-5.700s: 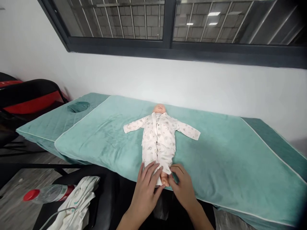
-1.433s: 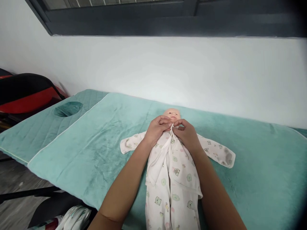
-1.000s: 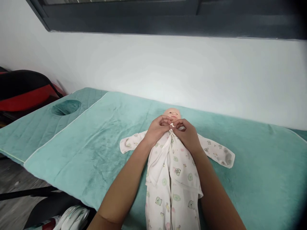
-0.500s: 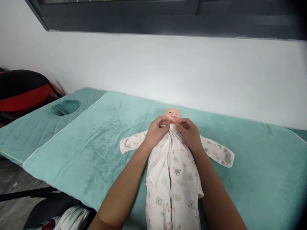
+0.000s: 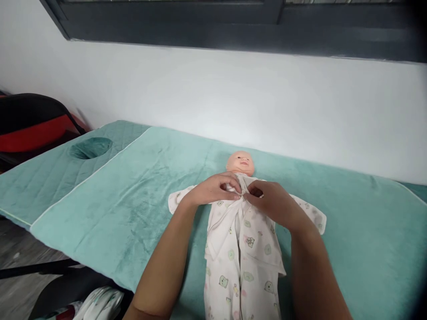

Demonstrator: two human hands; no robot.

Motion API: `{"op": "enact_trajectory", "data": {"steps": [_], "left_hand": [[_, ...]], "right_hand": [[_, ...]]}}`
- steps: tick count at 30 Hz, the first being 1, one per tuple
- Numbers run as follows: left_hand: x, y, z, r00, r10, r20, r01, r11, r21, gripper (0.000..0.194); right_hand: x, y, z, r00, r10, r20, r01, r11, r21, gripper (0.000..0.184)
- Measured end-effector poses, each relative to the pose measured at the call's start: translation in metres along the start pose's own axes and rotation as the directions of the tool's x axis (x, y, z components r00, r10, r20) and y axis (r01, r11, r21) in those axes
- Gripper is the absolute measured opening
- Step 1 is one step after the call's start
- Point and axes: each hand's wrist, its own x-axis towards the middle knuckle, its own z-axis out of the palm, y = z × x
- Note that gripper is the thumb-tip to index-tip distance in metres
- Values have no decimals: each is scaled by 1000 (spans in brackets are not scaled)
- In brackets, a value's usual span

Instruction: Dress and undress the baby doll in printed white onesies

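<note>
A baby doll lies on its back, head toward the wall, dressed in a white baby jacket printed with small green and pink animals. Matching trousers cover its legs, and both sleeves stretch out sideways. At the doll's chest my left hand pinches the jacket's front edge between thumb and fingers. Facing it, my right hand is closed on the other side of the same front opening. The fingertips of both hands nearly meet there. Whatever fastening lies between them is too small to make out.
The doll rests on a massage table with a teal plush cover, which has a face hole at the left end. A red and black chair stands beyond that end. Folded white cloths lie in something black below the front edge.
Both hands have moved from the doll's neck down to its chest, leaving the chin and collar uncovered. The view has shifted slightly.
</note>
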Motion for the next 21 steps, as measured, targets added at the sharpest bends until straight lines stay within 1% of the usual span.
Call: {"op": "enact_trajectory", "data": {"steps": [2, 4, 7, 9, 10, 13, 16, 18, 21], "left_hand": [[0, -1, 1, 1000, 29, 8, -29, 999, 18, 17], [1, -2, 3, 999, 54, 0, -54, 998, 18, 15], [3, -2, 6, 997, 80, 15, -80, 997, 19, 14], [4, -1, 9, 997, 74, 4, -74, 996, 48, 14], [4, -1, 10, 998, 60, -19, -59, 996, 67, 14], [4, -1, 14, 995, 10, -97, 1, 994, 111, 17], [5, 1, 18, 994, 1, -108, 12, 992, 122, 11], [5, 2, 20, 993, 2, -116, 8, 996, 86, 10], [6, 3, 23, 981, -24, -190, 26, 1000, 7, 15]], "right_hand": [[2, 7, -3, 999, 23, 41, -27, 994, 103, 24], [6, 13, -5, 993, 70, 97, -91, 967, 238, 22], [12, 22, -3, 979, 102, 178, -175, 868, 464, 24], [15, 27, 0, 977, 86, 195, -186, 790, 584, 26], [17, 30, 2, 977, 74, 198, -184, 759, 625, 27], [19, 36, 5, 980, 48, 194, -170, 712, 681, 28], [19, 37, 6, 984, 24, 179, -144, 700, 700, 27], [19, 35, 8, 987, -1, 158, -114, 688, 717, 26], [18, 30, 14, 995, -11, 95, -65, 647, 760, 24]]}}
